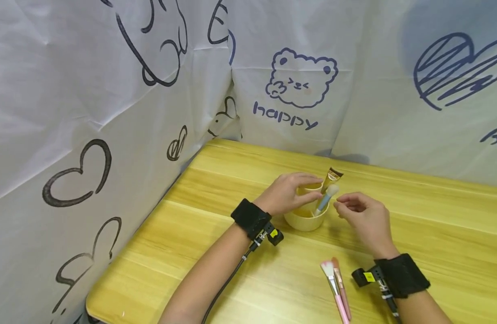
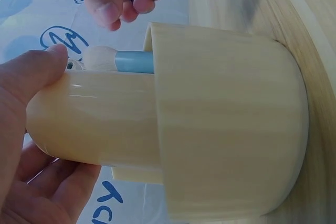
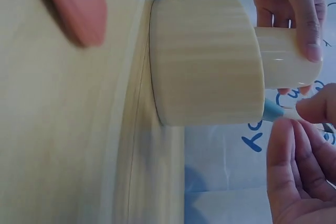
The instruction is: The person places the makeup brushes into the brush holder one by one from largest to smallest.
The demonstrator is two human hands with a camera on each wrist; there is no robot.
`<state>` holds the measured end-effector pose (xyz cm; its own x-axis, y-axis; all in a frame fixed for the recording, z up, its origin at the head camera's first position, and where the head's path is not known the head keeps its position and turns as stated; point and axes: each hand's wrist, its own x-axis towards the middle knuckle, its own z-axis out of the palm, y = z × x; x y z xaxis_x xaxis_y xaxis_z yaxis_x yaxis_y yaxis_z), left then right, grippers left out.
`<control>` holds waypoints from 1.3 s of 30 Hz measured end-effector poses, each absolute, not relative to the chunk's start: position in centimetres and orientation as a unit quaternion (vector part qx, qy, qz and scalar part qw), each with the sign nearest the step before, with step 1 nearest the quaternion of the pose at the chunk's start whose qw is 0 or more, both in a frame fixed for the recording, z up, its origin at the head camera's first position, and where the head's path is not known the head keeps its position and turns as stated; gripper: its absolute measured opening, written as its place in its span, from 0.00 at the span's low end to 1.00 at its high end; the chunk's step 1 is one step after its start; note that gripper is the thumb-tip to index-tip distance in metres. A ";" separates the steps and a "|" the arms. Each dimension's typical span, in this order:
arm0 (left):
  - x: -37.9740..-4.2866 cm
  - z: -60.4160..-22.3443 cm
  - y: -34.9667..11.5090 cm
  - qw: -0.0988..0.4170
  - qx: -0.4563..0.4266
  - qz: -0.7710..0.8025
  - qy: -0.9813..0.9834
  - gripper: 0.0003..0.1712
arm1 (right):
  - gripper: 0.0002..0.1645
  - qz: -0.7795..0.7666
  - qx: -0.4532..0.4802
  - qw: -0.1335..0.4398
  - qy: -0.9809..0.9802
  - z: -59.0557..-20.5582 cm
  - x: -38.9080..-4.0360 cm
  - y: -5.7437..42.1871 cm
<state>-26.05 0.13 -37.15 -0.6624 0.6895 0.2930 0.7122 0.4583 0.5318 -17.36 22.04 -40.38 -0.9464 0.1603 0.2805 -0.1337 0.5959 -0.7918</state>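
Note:
My left hand (image 1: 289,193) grips a glossy cream cylinder with a rounded end (image 2: 100,114), thumb on one side and fingers on the other. Its lower part sits inside a wide cream pot (image 1: 305,222) on the table. In the same pot stand a makeup brush (image 1: 324,202) with a blue section and pale bristles, and a brown-and-gold tube (image 1: 333,174). My right hand (image 1: 366,218) hovers just right of the brush, fingers loosely bent. The left wrist view shows a gap between this hand and the brush, with nothing held.
Two makeup brushes lie side by side near the table's front: one with a pink handle (image 1: 340,300) and pale bristles, one with an orange-pink tip (image 1: 335,262). White sheets (image 1: 378,135) with drawings hang behind the wooden table (image 1: 171,252) and along its left side.

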 end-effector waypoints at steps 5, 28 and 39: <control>-26.1 -37.1 0.1 0.027 -0.413 -0.313 -0.855 0.27 | 0.13 0.427 0.020 0.146 -0.892 -40.2 -17.1 22.1; -26.3 -37.4 0.2 0.037 -0.421 -0.304 -0.854 0.26 | 0.02 0.312 0.139 0.109 -0.934 -38.7 -15.7 22.4; -26.3 -37.4 0.1 0.037 -0.425 -0.304 -0.852 0.26 | 0.04 0.305 0.176 0.019 -0.936 -38.8 -15.2 21.9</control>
<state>-26.31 0.13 -37.39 -0.6367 0.7011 0.3212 0.7458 0.4540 0.4875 -15.24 21.91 -38.80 -0.9376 -0.3168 0.1432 -0.3403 0.7520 -0.5646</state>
